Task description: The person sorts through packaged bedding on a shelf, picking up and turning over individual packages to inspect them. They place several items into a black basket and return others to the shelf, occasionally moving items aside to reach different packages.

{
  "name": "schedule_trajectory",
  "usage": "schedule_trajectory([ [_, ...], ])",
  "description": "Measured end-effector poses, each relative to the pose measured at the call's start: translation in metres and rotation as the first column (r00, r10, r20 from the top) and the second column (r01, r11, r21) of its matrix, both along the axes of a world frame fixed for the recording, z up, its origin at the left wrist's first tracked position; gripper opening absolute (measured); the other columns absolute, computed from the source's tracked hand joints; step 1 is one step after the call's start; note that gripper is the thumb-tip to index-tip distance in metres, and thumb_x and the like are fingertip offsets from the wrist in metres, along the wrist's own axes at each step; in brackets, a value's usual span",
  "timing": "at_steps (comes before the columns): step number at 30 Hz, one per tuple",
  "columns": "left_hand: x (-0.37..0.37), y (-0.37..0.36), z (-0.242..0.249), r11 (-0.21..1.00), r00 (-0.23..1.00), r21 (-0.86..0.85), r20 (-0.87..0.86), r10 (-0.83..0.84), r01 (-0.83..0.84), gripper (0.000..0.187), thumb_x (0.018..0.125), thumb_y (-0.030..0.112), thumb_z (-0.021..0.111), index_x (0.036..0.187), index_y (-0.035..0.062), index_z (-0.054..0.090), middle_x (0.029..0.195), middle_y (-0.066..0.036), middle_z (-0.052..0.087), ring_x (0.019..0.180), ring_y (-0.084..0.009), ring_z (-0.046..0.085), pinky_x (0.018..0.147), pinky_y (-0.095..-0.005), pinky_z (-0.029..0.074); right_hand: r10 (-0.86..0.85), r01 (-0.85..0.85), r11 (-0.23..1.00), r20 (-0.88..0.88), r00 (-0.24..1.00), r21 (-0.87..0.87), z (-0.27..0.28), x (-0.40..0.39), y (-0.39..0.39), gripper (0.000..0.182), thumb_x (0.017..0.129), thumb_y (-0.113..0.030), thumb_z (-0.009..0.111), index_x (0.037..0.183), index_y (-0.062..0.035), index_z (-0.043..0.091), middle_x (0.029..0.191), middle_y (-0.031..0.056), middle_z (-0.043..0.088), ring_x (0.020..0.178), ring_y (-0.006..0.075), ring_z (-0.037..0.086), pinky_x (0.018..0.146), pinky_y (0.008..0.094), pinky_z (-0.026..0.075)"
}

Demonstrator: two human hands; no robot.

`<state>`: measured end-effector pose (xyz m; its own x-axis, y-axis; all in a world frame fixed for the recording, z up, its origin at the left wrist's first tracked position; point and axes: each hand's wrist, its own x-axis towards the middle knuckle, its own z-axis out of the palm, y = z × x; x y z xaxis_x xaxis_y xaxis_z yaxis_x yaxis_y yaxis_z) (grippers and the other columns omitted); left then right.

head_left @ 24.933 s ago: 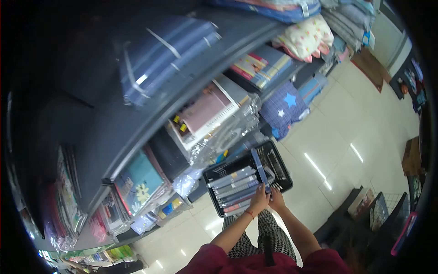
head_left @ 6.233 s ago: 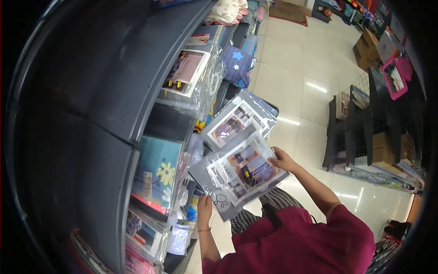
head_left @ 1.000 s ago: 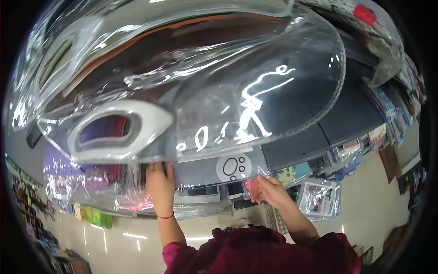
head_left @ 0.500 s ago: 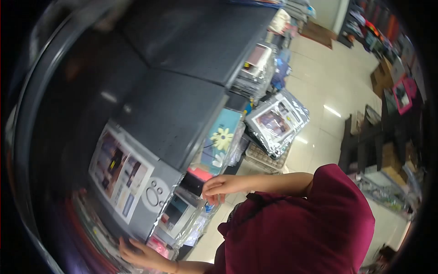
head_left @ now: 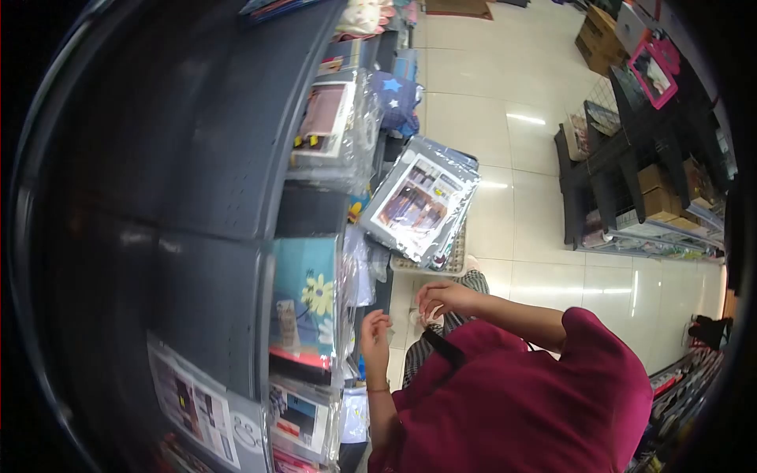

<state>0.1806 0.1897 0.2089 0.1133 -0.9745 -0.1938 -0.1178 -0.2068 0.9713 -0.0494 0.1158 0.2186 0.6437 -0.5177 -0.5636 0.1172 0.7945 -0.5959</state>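
Observation:
My left hand (head_left: 377, 339) is raised in front of the shelf edge, its fingers loosely bent and apart, with nothing visible in it. Close by on the right, my right hand (head_left: 445, 299) hovers over my legs with its fingers curved downward and apart; I see nothing held there. A grey plastic-wrapped pack (head_left: 209, 406) with a printed picture label and ring shapes lies on the dark upper shelf (head_left: 205, 292), away from both hands. Beyond my hands, a stack of wrapped grey packs (head_left: 426, 201) with a picture label rests on a beige basket (head_left: 449, 260).
Lower shelf levels hold a teal pack with flowers (head_left: 303, 296), a wrapped pack with a blue picture (head_left: 298, 414) and a pink-label pack (head_left: 323, 118). Across the tiled floor (head_left: 536, 213) stand a dark rack (head_left: 607, 158), cardboard boxes (head_left: 599, 39) and a pink-framed mirror (head_left: 653, 75).
My left hand has come off the grey pack on the upper shelf and drawn back toward my body. The right hand has moved back from the shelf edge. My view has swung round.

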Motion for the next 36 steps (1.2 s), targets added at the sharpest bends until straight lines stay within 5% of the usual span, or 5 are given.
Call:
schedule_trajectory([
  [10,-0.089,-0.096,-0.305,0.868,0.942,0.482,0.33,-0.051,-0.122,0.062,0.081,0.032,0.065,0.123,-0.0052,0.039,0.111,-0.026,0.056,0.097,-0.0368,0.06,0.086,-0.0379,0.047,-0.476,0.494,0.754,-0.157,0.865,0.432,-0.155,-0.13,-0.072,0.02,0.092,-0.019,0.048,0.104,-0.0033,0.053,0.1,0.0126,0.061,0.091,0.0224,0.062,0.081,0.0312,0.051],
  [17,-0.146,-0.127,-0.297,0.828,0.933,0.498,0.349,0.083,-0.26,0.051,0.078,0.028,0.072,0.101,-0.0074,0.044,0.097,-0.022,0.06,0.085,-0.0317,0.062,0.077,-0.0368,0.05,-0.304,0.433,0.732,-0.316,0.899,0.526,-0.261,-0.115,-0.117,0.035,0.085,-0.028,0.061,0.111,-0.0061,0.051,0.111,0.0142,0.058,0.1,0.0244,0.058,0.088,0.0352,0.047],
  [22,-0.181,-0.119,-0.23,0.807,0.955,0.587,-0.192,0.225,-0.072,0.035,0.087,0.026,0.065,0.105,0.0011,0.049,0.093,-0.006,0.059,0.078,-0.0146,0.058,0.067,-0.0278,0.05,-0.406,0.469,0.733,-0.236,0.883,0.492,-0.257,-0.119,-0.146,0.039,0.084,-0.02,0.064,0.118,-0.0078,0.048,0.112,0.0117,0.058,0.098,0.0247,0.059,0.086,0.0375,0.05],
  [29,-0.217,-0.137,-0.144,0.703,0.321,0.696,-0.639,0.7,-0.147,0.039,0.093,0.033,0.051,0.123,0.0087,0.045,0.106,-0.004,0.054,0.097,-0.0208,0.055,0.095,-0.0385,0.042,-0.465,0.512,0.841,-0.252,0.848,0.172,-0.214,-0.189,-0.165,0.038,0.084,-0.007,0.062,0.118,0.0013,0.047,0.106,0.0151,0.06,0.093,0.0241,0.062,0.082,0.0364,0.052],
  [36,-0.212,-0.17,-0.065,0.937,0.421,0.313,-0.837,0.349,-0.154,0.051,0.088,0.012,0.051,0.138,0.0074,0.038,0.133,-0.006,0.047,0.11,-0.0179,0.053,0.093,-0.0336,0.044,-0.372,0.297,0.911,-0.258,0.892,-0.285,-0.08,-0.317,-0.18,0.029,0.082,-0.011,0.062,0.108,-0.0034,0.054,0.091,0.0014,0.059,0.075,0.0113,0.054,0.064,0.0263,0.042],
])
